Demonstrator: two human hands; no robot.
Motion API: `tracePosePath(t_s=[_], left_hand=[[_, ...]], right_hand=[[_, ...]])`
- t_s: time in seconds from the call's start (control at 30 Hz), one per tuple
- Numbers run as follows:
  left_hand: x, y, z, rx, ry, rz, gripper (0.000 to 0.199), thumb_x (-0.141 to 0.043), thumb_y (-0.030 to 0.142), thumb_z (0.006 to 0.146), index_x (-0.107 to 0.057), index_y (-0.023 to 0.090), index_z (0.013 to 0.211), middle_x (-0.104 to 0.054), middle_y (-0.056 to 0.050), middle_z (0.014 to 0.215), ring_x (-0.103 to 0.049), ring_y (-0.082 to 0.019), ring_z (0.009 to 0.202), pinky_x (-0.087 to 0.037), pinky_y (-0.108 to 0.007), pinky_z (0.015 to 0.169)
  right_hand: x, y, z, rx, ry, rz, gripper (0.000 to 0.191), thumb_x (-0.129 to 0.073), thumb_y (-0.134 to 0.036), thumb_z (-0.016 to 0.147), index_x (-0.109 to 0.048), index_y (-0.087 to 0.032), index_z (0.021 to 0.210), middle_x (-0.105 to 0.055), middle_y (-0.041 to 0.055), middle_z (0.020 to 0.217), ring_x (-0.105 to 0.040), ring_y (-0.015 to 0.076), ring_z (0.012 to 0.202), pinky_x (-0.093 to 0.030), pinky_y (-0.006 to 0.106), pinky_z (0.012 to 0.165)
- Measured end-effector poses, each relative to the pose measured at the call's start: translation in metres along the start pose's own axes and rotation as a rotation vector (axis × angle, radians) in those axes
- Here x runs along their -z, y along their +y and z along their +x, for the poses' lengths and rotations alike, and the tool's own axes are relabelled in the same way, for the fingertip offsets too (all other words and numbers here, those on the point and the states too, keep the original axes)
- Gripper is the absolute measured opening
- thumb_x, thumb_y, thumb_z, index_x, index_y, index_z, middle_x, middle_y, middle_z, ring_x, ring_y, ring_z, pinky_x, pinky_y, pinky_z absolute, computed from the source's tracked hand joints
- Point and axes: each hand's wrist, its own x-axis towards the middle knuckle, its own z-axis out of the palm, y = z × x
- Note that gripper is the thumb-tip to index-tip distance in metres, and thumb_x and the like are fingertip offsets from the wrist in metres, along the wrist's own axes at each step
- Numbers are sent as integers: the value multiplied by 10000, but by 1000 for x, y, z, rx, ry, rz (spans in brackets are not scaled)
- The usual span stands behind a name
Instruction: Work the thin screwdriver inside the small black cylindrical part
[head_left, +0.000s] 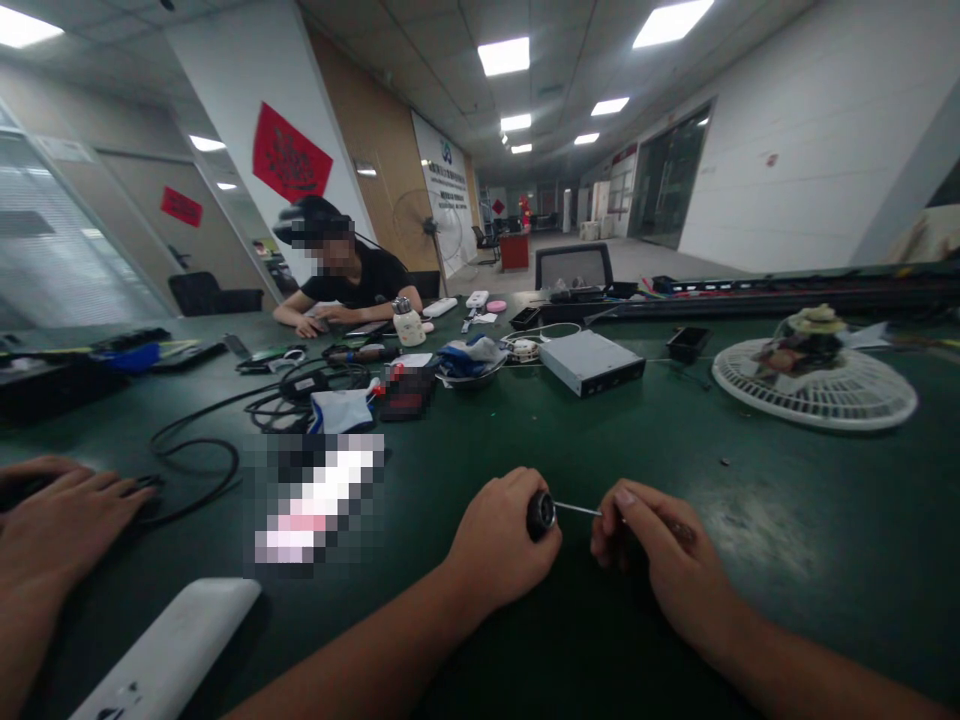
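Low over the green table [637,450], my left hand [499,530] is closed round a small black cylindrical part [541,514] with a ring-shaped end facing me. What lies under my fingers is hidden. To its right, my right hand [660,540] grips a screwdriver [577,509] with a thin metal shaft. That shaft points left and its tip meets or passes just behind the black part; which of the two I cannot tell. Most of the screwdriver's handle is covered by my fingers.
Another person's hands [75,510] lie at the left, near a black cable [225,460]. A white casing [172,640] lies in front of them. Further back are a grey disc drive [589,360], a fan grille [817,385] and a bottle [409,325]. A person [352,270] sits opposite.
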Motion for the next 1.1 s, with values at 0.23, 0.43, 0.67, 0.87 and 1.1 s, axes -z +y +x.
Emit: tracePosePath(t_s=[0.23,0.43,0.67,0.87,1.1], left_hand=[[2,0,0,19,-1,-36,129,-589,210,768,-562,206,895,-619,-21,901,-554,-193,816,-410,-302,674],[2,1,0,42,-2,-23,150,-597,194,740,-553,209,883,-620,-21,903,-553,-199,820,-405,-315,681],[2,2,0,25,-2,-4,125,-583,192,743,-545,212,861,-614,-16,883,-544,-198,804,-397,-326,687],[2,2,0,9,-20,24,141,-602,185,711,-521,213,824,-599,-16,881,-527,-196,794,-387,-315,674],[3,2,2,2,-14,15,104,-574,176,739,-513,212,814,-586,-17,865,-520,-189,772,-391,-306,663]], right_hand=[[2,-1,-2,25,-78,72,405,-442,-444,1021,-616,-193,755,-665,34,714,-620,169,655,-428,277,576],[1,0,-2,-19,-75,12,456,-426,-456,1024,-597,-194,693,-641,20,599,-575,159,587,-409,281,577],[0,-1,-2,-11,-72,51,427,-434,-455,1027,-606,-189,741,-658,21,672,-609,153,602,-413,268,556],[-1,0,-3,-11,-112,57,448,-453,-445,1013,-595,-187,674,-609,4,574,-600,157,572,-424,272,570],[0,-2,-2,17,-47,19,427,-439,-454,1023,-597,-195,722,-641,15,642,-581,157,603,-410,273,570]])
